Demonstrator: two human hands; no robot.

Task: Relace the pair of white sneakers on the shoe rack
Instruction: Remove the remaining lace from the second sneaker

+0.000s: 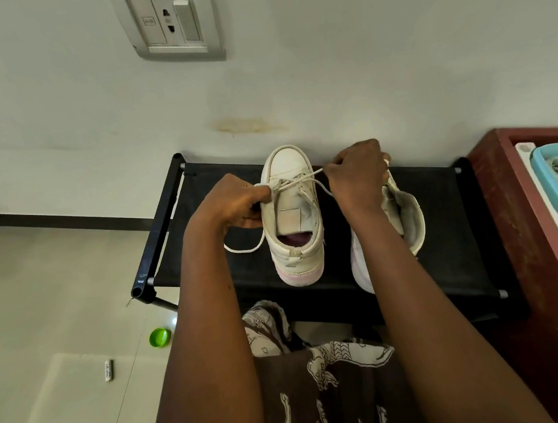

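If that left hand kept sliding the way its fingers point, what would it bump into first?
Most likely the upright white sneaker: the left hand, pinching the lace, points straight at its laced side and seems to touch it, though depth is hard to judge.

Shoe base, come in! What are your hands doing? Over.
Left hand, right hand each pinch the lace on upright sneaker. Other sneaker tipped beside it. Nothing blocking.

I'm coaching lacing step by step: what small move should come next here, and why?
Probably pull both ends snug: left hand and right hand each pinch the lace crossing low on the sneaker, and the upper holes look unlaced.
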